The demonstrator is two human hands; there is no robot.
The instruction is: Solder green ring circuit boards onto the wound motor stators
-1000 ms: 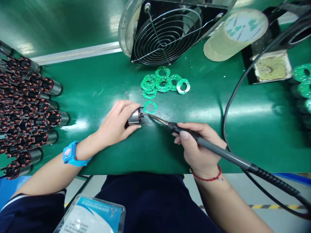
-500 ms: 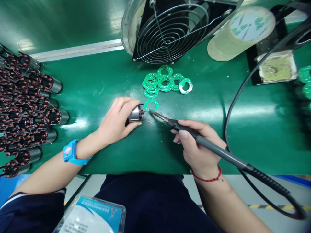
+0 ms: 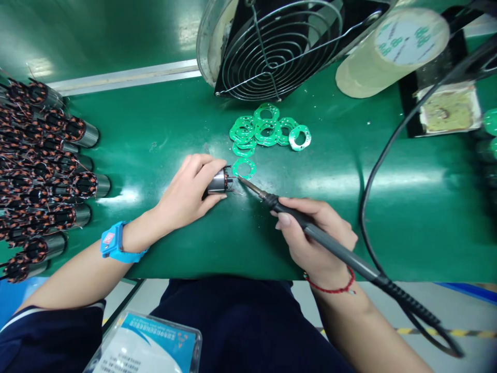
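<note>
Head view, left hand (image 3: 188,191) gripping stator (image 3: 218,182) (partly hidden), right hand (image 3: 312,251) holding soldering iron (image 3: 341,253), tip (image 3: 241,180) contact unclear

An electronics workshop: green workbench (image 3: 318,171), soldering iron (image 3: 330,241), fan (image 3: 275,62), ring-shaped circuit boards (image 3: 267,132) and rows of motor cores (image 3: 50,176).

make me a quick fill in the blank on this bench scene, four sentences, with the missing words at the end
1. The right grip holds a soldering iron, and the bracelet on that side is ____.
2. The left grip holds a metal-cased part, and the wristband on that side is ____.
3. The cluster of ring-shaped boards lies just in front of the wire-guarded ____.
4. The coil-filled cylinders are massed on the picture's ____ side.

Missing words: red; blue; fan; left.
</note>
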